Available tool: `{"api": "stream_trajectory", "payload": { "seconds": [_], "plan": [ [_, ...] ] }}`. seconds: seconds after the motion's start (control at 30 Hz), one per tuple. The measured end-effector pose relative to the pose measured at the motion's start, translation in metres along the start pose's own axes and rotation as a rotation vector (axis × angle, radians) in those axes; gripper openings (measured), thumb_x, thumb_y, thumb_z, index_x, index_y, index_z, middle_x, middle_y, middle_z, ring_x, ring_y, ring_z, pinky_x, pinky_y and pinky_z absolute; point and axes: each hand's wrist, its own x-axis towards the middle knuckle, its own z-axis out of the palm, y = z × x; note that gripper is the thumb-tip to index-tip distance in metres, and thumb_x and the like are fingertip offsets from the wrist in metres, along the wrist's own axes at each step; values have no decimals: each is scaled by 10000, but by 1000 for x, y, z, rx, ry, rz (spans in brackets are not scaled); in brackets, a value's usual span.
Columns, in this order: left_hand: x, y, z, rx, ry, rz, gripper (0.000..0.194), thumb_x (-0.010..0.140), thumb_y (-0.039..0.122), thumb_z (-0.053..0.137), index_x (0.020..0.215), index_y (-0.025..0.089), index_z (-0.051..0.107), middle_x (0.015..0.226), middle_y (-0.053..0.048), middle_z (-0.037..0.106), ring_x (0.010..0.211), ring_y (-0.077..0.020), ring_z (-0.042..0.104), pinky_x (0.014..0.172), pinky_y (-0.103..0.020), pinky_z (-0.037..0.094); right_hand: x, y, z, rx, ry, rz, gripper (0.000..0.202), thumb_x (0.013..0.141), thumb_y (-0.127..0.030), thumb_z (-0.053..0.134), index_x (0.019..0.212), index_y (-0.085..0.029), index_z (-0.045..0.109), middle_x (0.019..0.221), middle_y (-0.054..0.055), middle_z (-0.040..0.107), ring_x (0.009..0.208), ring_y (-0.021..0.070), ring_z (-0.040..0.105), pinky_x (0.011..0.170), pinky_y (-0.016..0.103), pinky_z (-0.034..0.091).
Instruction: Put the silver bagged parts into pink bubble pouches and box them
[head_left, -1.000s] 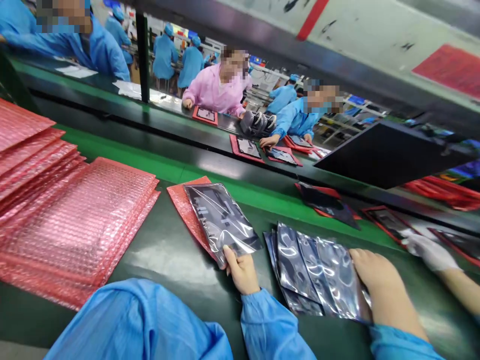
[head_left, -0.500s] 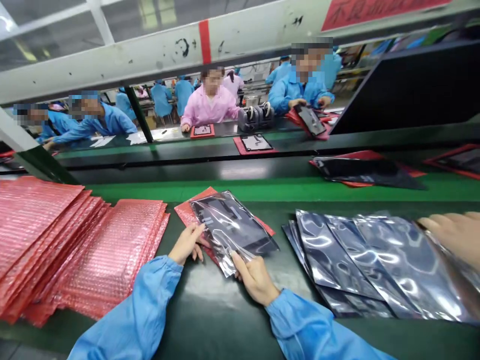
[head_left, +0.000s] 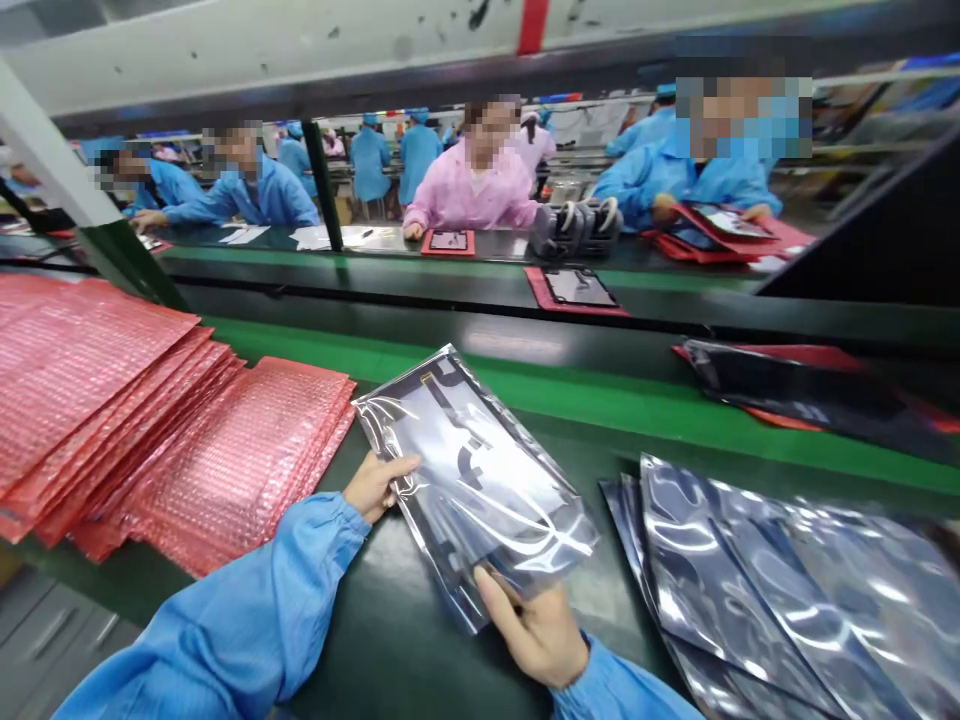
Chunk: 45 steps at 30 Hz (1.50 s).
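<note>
Between my two hands is a clear glossy bag (head_left: 480,470) with a flat dark and silvery panel inside, tilted toward me. My left hand (head_left: 379,482) grips its left edge, thumb on top. At the lower edge, my right hand (head_left: 529,622) pinches the bag, its fingers hidden underneath. A stack of red bubble bags (head_left: 247,450) lies to the left of my left hand. Right of my right hand, several shiny dark bags (head_left: 757,580) lie overlapping on the dark green bench (head_left: 420,640).
Beyond the bench runs a belt (head_left: 465,335) with a red sleeve and panel (head_left: 581,288) on it. A dark bagged item (head_left: 795,385) lies at the right. People in blue and pink work opposite. A slanted post (head_left: 82,180) stands at the left.
The bagged panel has been raised and turned to show a brighter face; the red sleeve beneath it is no longer visible. The view has shifted, and another hand at the right has left.
</note>
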Motion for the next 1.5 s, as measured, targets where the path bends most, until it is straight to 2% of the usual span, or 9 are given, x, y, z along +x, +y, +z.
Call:
{"api": "stream_trajectory", "payload": {
  "seconds": [0.1,0.2,0.5,0.67,0.9,1.03,1.2,1.37,1.5],
  "plan": [
    [-5,-3,2,-33,-59,26,497,459,468,837,569,152,469,361,86,418,261,-9,275,288,-162,208,-7,24,1,358,253,409,320,786,-399,670,1016,-178,702,906,95,708,818,270,676,753,392,563],
    [-9,-8,6,-27,-71,71,488,512,492,813,557,149,467,370,80,421,268,-10,281,301,-166,220,-5,39,-1,459,439,619,450,736,-464,707,1073,-168,683,981,114,697,883,291,665,807,430,550],
    [-8,-15,2,40,-121,85,500,535,541,792,579,143,493,414,66,428,295,-22,317,295,-188,196,-6,39,-9,-119,384,302,234,795,-433,638,898,-264,763,949,51,703,957,276,646,978,433,472],
    [-4,-17,-3,39,-173,99,476,572,523,784,580,141,500,436,59,441,303,-20,323,305,-191,208,-15,51,-17,-184,291,121,166,793,-354,648,876,-277,769,980,41,710,906,270,664,1011,477,432],
    [-1,-18,-3,3,-183,56,474,545,493,816,546,144,496,416,65,429,328,-33,342,355,-202,274,-7,34,-4,293,331,658,313,685,-473,737,872,-222,760,911,77,719,941,307,657,913,451,505],
    [3,-18,-5,0,-137,125,491,545,493,826,812,122,645,713,-35,656,675,-158,616,692,-294,504,19,11,-4,541,434,785,423,562,-395,831,902,-169,720,897,75,709,907,281,659,916,434,497],
    [-7,-23,8,517,-220,368,503,645,492,761,1000,151,657,1002,-111,682,974,-260,615,932,-402,451,37,14,-24,609,806,774,341,526,-331,831,795,-178,687,774,18,689,793,242,666,881,417,495],
    [-20,-41,33,1187,-563,790,389,779,366,666,1127,200,620,1167,-122,634,1109,-280,531,977,-459,411,33,33,-37,507,753,588,260,620,-367,784,741,-169,667,752,28,678,792,228,637,849,393,486],
    [-13,-44,36,1418,-469,930,247,874,257,511,1077,164,616,1056,-119,644,973,-254,545,861,-421,463,34,31,-34,566,781,605,287,624,-384,769,802,-178,680,788,25,689,782,229,636,797,376,506]
  ]
}}
